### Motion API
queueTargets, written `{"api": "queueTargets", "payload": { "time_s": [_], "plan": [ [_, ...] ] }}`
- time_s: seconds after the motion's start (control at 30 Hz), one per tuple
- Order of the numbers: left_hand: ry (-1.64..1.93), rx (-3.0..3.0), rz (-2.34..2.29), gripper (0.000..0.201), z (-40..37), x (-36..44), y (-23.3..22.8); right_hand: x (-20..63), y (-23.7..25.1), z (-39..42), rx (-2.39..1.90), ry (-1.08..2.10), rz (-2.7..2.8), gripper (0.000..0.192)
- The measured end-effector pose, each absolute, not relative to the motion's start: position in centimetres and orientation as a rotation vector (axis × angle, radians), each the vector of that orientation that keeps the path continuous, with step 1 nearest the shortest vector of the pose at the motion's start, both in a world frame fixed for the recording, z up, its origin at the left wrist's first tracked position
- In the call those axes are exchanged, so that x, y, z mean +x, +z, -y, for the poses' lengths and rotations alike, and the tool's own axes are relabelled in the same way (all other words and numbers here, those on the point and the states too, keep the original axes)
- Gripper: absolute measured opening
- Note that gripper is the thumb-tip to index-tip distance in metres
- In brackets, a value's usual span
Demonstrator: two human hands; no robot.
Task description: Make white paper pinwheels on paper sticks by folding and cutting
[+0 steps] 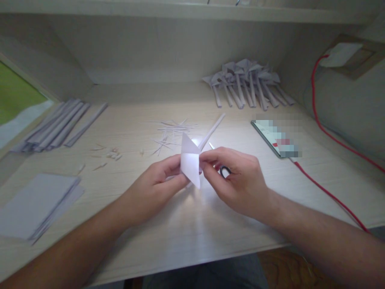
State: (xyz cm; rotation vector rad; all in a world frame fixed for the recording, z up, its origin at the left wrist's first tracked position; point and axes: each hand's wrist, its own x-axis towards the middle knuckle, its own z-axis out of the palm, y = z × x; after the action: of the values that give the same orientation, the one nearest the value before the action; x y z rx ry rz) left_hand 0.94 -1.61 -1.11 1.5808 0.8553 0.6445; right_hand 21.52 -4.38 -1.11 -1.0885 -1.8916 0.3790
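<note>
A folded white paper piece point(190, 159) with pointed corners is pinched between both my hands above the middle of the desk. My left hand point(153, 184) grips its left edge with thumb and fingers. My right hand point(237, 180) pinches its right edge. A rolled paper stick point(212, 131) runs up and to the right from behind the fold. Under my right hand lie scissors point(224, 170), only a black handle loop and a blade tip showing.
A pile of finished paper pieces on sticks point(248, 82) lies at the back right. Rolled paper sticks point(57, 126) lie at the left, a stack of paper sheets point(36, 204) at the front left. Paper scraps point(171, 132), a phone point(275, 138) and a red cable point(327, 192) are on the desk point(180, 237).
</note>
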Motion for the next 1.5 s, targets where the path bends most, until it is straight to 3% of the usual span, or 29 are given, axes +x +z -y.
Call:
{"api": "queueTargets", "payload": {
  "time_s": [0.37,0.53,0.8,1.1,1.5],
  "plan": [
    [0.712,1.602,-0.96,0.033,1.6,0.2,-1.1,21.6,-1.2,4.1,-1.125,0.623,1.791,0.016],
    [0.824,1.45,-1.0,0.013,1.9,0.5,-1.0,21.4,-1.3,4.2,-1.11,0.772,1.61,0.01],
    [0.896,1.214,-0.915,0.018,1.7,1.0,-1.6,21.2,-1.1,3.9,-1.06,0.899,1.475,0.008],
    [0.929,1.059,-0.901,0.022,1.8,1.7,-1.7,21.4,-1.7,4.2,-1.129,0.697,1.643,0.008],
    [0.972,1.569,-1.109,0.017,2.3,1.5,-1.0,21.3,-1.5,4.2,-1.075,0.492,1.784,0.013]
  ]
}}
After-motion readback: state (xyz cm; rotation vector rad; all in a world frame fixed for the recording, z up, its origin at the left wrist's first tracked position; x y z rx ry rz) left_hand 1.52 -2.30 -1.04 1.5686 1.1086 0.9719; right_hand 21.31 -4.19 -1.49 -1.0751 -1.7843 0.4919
